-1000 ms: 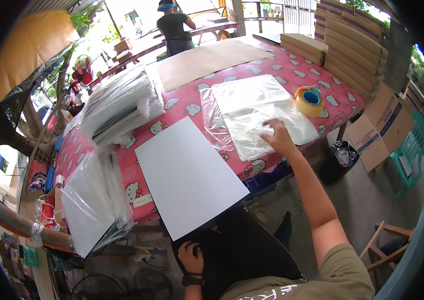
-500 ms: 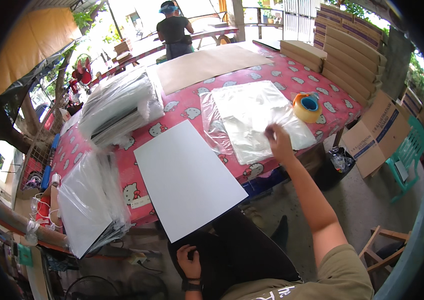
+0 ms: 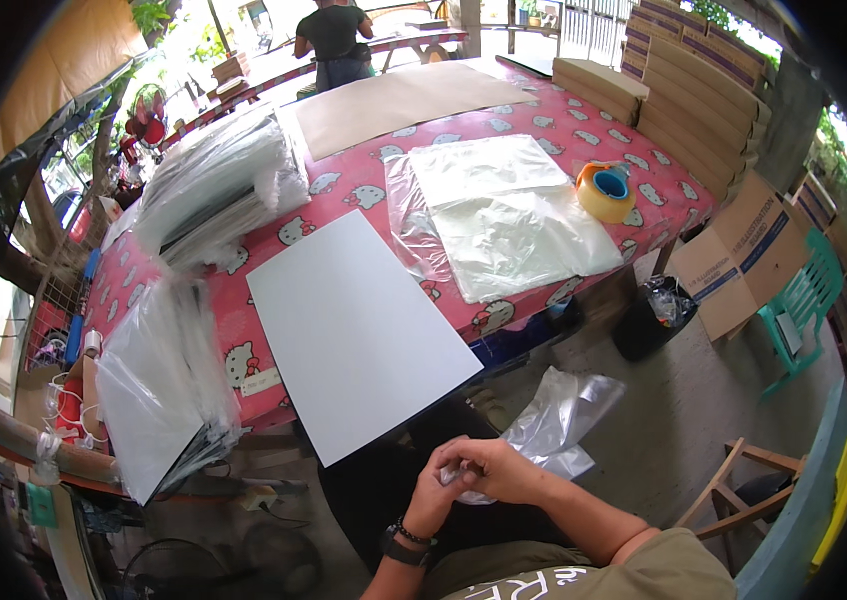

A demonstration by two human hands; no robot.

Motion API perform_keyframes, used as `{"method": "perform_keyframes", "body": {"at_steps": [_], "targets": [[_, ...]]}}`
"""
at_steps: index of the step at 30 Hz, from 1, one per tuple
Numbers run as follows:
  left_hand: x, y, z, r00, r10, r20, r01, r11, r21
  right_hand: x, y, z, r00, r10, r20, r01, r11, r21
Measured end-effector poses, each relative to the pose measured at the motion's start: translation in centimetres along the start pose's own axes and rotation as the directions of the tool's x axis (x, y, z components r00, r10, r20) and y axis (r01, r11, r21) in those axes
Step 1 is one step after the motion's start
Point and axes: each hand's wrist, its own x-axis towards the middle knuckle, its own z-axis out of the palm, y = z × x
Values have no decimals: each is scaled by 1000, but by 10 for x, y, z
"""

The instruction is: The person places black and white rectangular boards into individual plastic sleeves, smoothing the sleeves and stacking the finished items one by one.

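Observation:
My left hand (image 3: 436, 490) and my right hand (image 3: 500, 468) meet above my lap, fingers closed together at the edge of a clear plastic bag (image 3: 566, 408). The bag hangs out past my right hand, crumpled and shiny, and the fingertips' exact hold on it is partly hidden. Just beyond my hands a white board (image 3: 364, 335) lies flat, its near corner sticking out over the table edge. Farther off, a stack of clear plastic bags (image 3: 519, 225) lies spread on the pink patterned table (image 3: 354, 195).
A tape roll (image 3: 606, 192) sits right of the bag stack. Plastic-wrapped boards are piled at the left (image 3: 229, 185) and near left (image 3: 159, 375). Brown cardboard (image 3: 404, 105) lies at the back. A bin (image 3: 654, 320) and green chair (image 3: 806, 305) stand right; a person (image 3: 336, 45) is beyond.
My right hand has come back from the bag stack with a clear plastic bag. My left hand has risen from my lap to meet it. The white board stays on the table.

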Motion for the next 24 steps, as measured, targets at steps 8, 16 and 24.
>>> {"method": "perform_keyframes", "body": {"at_steps": [8, 16, 24], "targets": [[-4, 0, -13, 977, 26, -210, -36, 998, -44, 7, -2, -12, 935, 321, -152, -311, 946, 86], [-2, 9, 4, 931, 188, -312, -159, 980, 117, 5, 28, -23, 933, 348, 94, -360, 883, 302], [2, -3, 1, 904, 149, -401, -130, 989, 74, 6, 21, -12, 967, 171, -187, -164, 985, 55]]}}
